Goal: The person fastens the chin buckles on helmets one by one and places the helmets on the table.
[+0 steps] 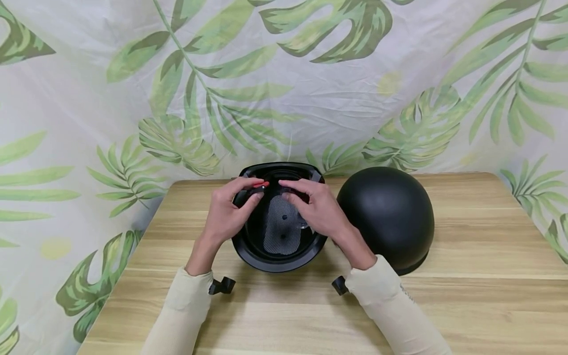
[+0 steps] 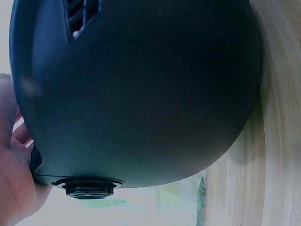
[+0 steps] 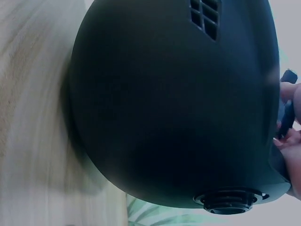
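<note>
A black helmet (image 1: 279,266) lies upside down on the table, its opening facing up and a grey mesh pad (image 1: 284,227) showing inside. Over its left rim, my left hand (image 1: 227,209) pinches a black chin strap buckle (image 1: 255,189) with a red tab (image 1: 265,184). My right hand (image 1: 323,209) is bent over the right rim, thumb and fingers pinching a black strap end (image 3: 288,76), best seen in the right wrist view. The fingertips of both hands face each other across the opening. Both wrist views mostly show the outer shell (image 2: 141,103), with slotted vents and a round side fitting (image 3: 229,200).
To the right of the helmet, close by my right forearm, a second black domed shell (image 1: 386,217) sits dome up. The wooden table (image 1: 275,320) backs onto a leaf-patterned cloth (image 1: 337,88). Dark wrist mounts (image 1: 222,285) stick out by both sleeves.
</note>
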{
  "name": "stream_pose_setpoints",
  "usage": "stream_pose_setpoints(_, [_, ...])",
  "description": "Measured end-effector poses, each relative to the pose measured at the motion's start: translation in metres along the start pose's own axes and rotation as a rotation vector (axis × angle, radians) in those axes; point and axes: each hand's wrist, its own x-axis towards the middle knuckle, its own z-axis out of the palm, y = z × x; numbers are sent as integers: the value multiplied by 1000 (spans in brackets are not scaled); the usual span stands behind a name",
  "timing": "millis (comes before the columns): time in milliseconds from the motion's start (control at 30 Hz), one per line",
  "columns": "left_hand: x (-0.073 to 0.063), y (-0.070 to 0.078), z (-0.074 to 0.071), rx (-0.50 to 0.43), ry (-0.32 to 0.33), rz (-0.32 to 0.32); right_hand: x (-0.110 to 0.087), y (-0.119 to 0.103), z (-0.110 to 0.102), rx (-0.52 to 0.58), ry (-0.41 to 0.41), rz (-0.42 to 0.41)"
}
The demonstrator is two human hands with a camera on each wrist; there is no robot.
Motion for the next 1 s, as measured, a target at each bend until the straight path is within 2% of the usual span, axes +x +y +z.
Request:
stream_pose_setpoints(133, [1,0,0,8,-6,0,1,1,-1,-66,-37,-37])
stream_pose_setpoints(300, [1,1,1,27,5,5,2,2,-4,-74,-98,-57])
stream_pose_setpoints(533, [0,1,2,78,-7,19,2,0,-9,-73,-59,49])
stream_pose_setpoints(667, [-2,1,3,67,-44,13,1,-2,-16,-52,-89,87])
stream_pose_setpoints(733, [-2,1,3,65,-63,11,1,-3,-21,-66,-117,62])
stream_pose_setpoints(867, [-2,-1,5,58,-76,15,-1,-2,-36,-118,-161,-45])
stream_pose_setpoints(1000, [-2,-2,6,51,-64,22,-1,6,-44,-76,-129,-94])
